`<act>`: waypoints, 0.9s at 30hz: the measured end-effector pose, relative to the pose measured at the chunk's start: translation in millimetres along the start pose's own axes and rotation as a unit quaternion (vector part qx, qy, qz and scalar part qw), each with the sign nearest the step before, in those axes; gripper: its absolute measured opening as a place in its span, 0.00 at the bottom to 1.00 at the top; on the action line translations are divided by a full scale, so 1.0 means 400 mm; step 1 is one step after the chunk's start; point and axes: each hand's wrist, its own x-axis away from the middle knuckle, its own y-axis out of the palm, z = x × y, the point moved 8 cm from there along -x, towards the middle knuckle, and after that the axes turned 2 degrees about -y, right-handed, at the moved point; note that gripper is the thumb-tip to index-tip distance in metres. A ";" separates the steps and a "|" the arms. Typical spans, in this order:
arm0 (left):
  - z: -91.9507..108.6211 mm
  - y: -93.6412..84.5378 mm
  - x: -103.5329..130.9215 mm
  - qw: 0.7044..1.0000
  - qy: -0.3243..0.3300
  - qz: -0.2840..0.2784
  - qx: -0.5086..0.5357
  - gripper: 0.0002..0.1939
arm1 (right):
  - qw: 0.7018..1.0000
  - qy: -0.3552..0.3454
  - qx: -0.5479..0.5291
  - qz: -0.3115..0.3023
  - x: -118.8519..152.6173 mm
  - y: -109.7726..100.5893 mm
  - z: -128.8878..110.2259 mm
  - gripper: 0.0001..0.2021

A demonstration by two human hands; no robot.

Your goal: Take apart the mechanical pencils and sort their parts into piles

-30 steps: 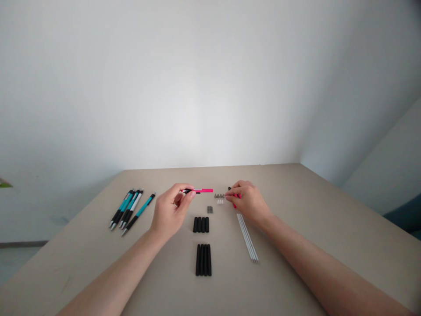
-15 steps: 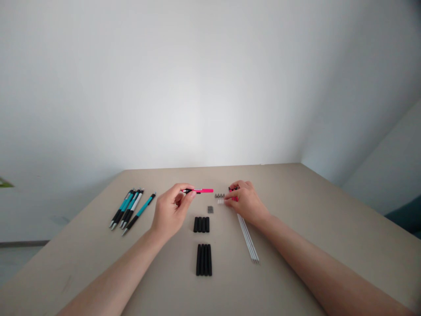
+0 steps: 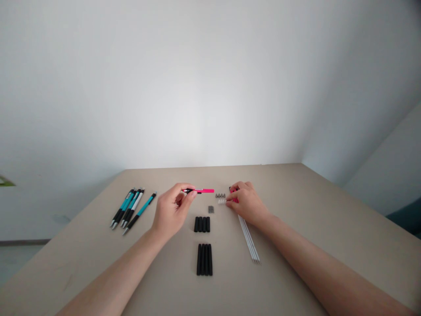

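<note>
My left hand (image 3: 174, 208) pinches a pink pen barrel (image 3: 206, 191) by its black end, holding it level above the table. My right hand (image 3: 247, 202) is lowered over other pink parts (image 3: 234, 195) with its fingertips closed around them; the fingers hide most of these, so what it grips is unclear. Just left of its fingertips lie small clear pieces (image 3: 221, 202) and a row of small metal tips (image 3: 220, 195). Several thin white refills (image 3: 249, 239) extend toward me from under the right hand.
Small grey springs (image 3: 211, 209), short black grips (image 3: 201, 224) and longer black tubes (image 3: 204, 260) line the middle of the beige table (image 3: 158, 281). Several teal and white pens (image 3: 131, 208) lie at the left. A wall stands behind.
The right hand's fingers have shifted slightly over the pink parts. The left hand still holds the pink barrel in nearly the same place.
</note>
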 end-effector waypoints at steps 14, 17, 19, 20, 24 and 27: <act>0.003 0.011 0.000 1.000 0.000 -0.016 0.009 0.08 | 1.000 -0.005 0.004 0.006 -0.001 0.002 -0.005 0.06; 0.000 0.013 0.003 1.000 -0.003 -0.023 0.017 0.07 | 1.000 -0.008 0.008 0.005 -0.002 -0.001 -0.006 0.06; -0.003 0.014 0.004 0.999 -0.006 -0.026 0.020 0.07 | 1.000 -0.009 0.009 0.002 -0.002 -0.002 -0.007 0.06; -0.005 0.015 0.005 0.999 -0.008 -0.028 0.021 0.07 | 1.000 -0.008 0.010 0.000 -0.003 -0.002 -0.007 0.06; -0.008 0.019 0.004 0.999 -0.012 -0.033 0.020 0.07 | 1.000 -0.007 0.007 0.000 -0.002 -0.002 -0.005 0.06; -0.011 0.022 0.004 0.999 -0.015 -0.038 0.019 0.08 | 1.000 -0.006 0.005 0.000 -0.001 -0.001 -0.002 0.06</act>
